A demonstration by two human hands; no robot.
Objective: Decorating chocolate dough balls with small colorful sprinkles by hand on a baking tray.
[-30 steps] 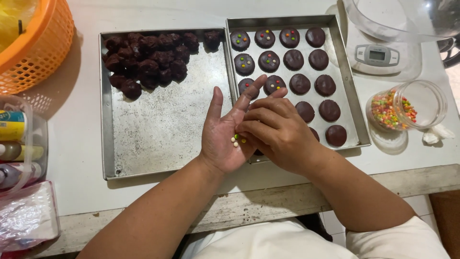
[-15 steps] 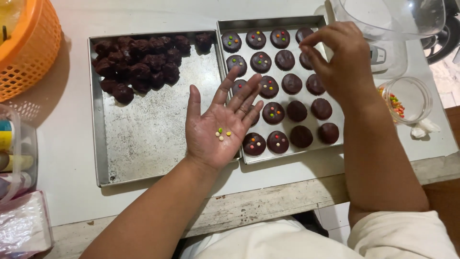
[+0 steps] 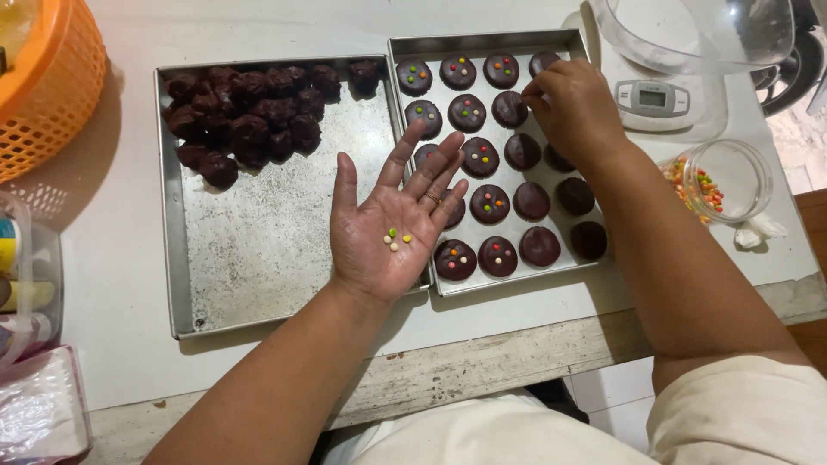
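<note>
head view:
left hand (image 3: 392, 237): palm up, fingers spread flat, released, gripping nothing; hovers over the seam where the 2 trays meet, near edge.
candy bits (image 3: 394, 240): about 5 small yellow, green and pale pieces lying loose in the middle of the left palm.
right hand (image 3: 579, 110): palm down at far right of the right tray, fingertips pinched together over a chocolate disc in the far rows; whether a bit is held between them cannot be told, too small.
key relation: candy bits lie left and near of the right hand, well apart; the reach between palm and far discs runs diagonally across the right tray.
nearer hand: right hand is on the discs; left hand only carries the supply.
right tray (image 3: 491, 41): metal, rectangular, long axis near-far; holds round dark chocolate discs (image 3: 489, 203) in rows.
topped discs: far rows and left columns carry coloured dots.
bare discs (image 3: 589, 240): right column and near right corner, no dots visible.
left tray (image 3: 258, 258): metal, mostly bare; heap of rough dark chocolate lumps (image 3: 250, 116) in its far left part.
jar (image 3: 719, 181): clear, lying just right of the right tray, coloured candy inside, mouth toward the viewer.
scale (image 3: 655, 96): white, digital, far right, clear bowl (image 3: 693, 34) on it.
basket (image 3: 47, 95): orange, far left corner.
table (image 3: 482, 362): white top, worn near edge.
</note>
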